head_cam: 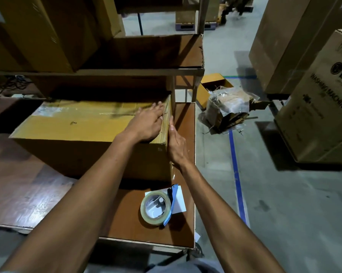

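A closed yellow-brown cardboard box [77,129] with clear tape along its top seam sits on a brown wooden table [28,194]. My left hand [148,123] lies flat on the box's top near its right edge, fingers straight. My right hand [176,144] presses flat against the box's right side at the near corner, fingers pointing away from me. A roll of clear tape [155,207] in a blue dispenser lies on a white card [179,201] on the table, close to me and below the box.
Shelving [138,70] with more cardboard boxes rises right behind the box. The table's right edge [194,174] borders a concrete floor with a blue line [237,178]. A heap of torn cardboard and plastic [227,107] lies on the floor. Large appliance cartons [320,107] stand at the right.
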The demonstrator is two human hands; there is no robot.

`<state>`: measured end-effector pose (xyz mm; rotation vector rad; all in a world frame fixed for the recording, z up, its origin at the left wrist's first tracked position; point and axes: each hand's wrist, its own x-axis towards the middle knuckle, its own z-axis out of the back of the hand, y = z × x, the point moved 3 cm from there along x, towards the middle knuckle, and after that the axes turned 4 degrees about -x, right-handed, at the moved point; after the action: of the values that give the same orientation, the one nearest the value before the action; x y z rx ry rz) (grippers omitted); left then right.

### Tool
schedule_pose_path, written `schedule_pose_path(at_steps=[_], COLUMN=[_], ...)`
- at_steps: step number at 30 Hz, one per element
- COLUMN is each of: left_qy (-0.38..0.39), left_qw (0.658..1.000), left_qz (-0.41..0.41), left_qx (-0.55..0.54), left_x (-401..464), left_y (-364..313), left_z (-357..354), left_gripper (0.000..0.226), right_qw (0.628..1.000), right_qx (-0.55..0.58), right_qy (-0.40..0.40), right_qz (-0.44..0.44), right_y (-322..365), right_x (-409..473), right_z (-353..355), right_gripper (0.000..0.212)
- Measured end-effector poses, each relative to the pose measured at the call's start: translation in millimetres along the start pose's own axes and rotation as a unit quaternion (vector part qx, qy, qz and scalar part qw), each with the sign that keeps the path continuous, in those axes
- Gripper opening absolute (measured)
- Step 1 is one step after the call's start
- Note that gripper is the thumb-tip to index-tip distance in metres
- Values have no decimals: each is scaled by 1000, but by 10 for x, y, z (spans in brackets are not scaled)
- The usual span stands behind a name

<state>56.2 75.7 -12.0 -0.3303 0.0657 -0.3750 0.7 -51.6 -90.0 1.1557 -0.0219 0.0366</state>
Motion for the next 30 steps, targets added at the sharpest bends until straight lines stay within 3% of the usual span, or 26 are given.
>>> schedule_pose_path(at_steps=[4, 9, 22, 30], left_qy=[6, 33, 51, 62], left_qw=[1000, 999, 996, 994], left_qz=[14, 6, -73, -92], left_qx=[17, 41, 9, 21], left_x=[-21, -114, -739, -1103], left_y=[-52, -14, 253, 391], left_z=[-30, -52, 137, 190], left_gripper=[65, 86, 83, 85], right_qw=[998, 997, 996, 988], right_qx=[-7, 9, -53, -157], right_qy=[12, -9, -4, -7], right_qz=[-63, -71, -70, -2], right_y=[-76, -56, 242, 300], right_x=[-59, -155, -762, -962], right_z=[26, -5, -327, -343], right_gripper=[52, 51, 51, 45])
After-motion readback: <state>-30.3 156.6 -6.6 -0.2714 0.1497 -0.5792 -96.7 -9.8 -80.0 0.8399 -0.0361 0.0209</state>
